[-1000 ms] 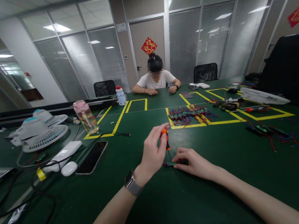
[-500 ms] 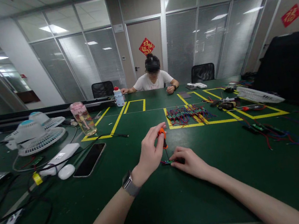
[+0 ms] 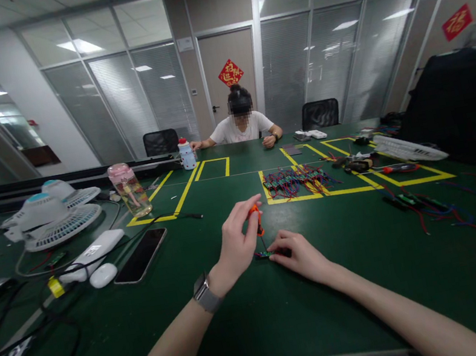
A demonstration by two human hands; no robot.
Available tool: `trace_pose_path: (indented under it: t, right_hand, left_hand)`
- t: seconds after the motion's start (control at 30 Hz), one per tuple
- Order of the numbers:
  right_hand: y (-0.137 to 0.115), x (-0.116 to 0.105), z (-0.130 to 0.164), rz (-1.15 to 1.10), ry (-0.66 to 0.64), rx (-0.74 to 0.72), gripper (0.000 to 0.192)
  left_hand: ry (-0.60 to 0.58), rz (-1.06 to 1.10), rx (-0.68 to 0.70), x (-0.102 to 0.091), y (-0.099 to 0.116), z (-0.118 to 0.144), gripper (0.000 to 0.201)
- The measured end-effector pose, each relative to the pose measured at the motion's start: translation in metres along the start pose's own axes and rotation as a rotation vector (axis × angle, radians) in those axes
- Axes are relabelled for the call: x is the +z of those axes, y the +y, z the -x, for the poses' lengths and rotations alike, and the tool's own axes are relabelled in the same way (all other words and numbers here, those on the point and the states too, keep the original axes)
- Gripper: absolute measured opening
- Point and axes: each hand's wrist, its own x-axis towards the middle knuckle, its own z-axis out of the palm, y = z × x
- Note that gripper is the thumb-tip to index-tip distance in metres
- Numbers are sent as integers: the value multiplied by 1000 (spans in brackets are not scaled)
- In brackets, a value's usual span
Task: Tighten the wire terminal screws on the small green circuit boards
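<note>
My left hand (image 3: 237,233) is closed around the orange and black handle of a screwdriver (image 3: 259,223), held nearly upright. Its thin shaft points down onto a small green circuit board (image 3: 262,254) lying on the table. With fingertips pinched at the board's right end, my right hand (image 3: 296,252) steadies it against the green surface. Part of the board is hidden under those fingers, and the exact spot where the screwdriver tip touches is too small to make out.
Beyond my hands lies a row of wired circuit boards (image 3: 296,180). More wired boards (image 3: 417,201) are to the right. On the left are a phone (image 3: 142,255), a white mouse (image 3: 103,275), fan parts (image 3: 61,221) and a pink-lidded bottle (image 3: 130,191). A person (image 3: 243,125) sits opposite.
The view has shifted slightly. Both hands keep their places at the board, with the screwdriver still upright on it. Part of another person now shows at the far right edge.
</note>
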Motion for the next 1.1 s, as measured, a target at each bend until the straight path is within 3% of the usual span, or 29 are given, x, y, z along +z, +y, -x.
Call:
trace_pose_path:
  t: [0.13,0.37,0.57,0.77,0.93,1.1]
  right_hand:
    - [1,1,0,-2,3,0,12]
    - [2,1,0,-8,4,-2,12]
    - [1,-1,0,11,-6,-1,12]
    - [2,0,0,16,-6,-13,12]
    - [1,-1,0,30,-9,-16,11]
    - [1,-2,0,36,-18,-34,12]
  left_hand:
    - [42,-104,42,-1,3,0,21]
    - [17,7,28,0,3,1,32]
    - [58,-118,44,0,2,0,22]
    - [26,-42,14,0,2,2,34]
    - [65,-108,44,-1,3,1,26]
    - [6,-75,-2,-1,3,1,36]
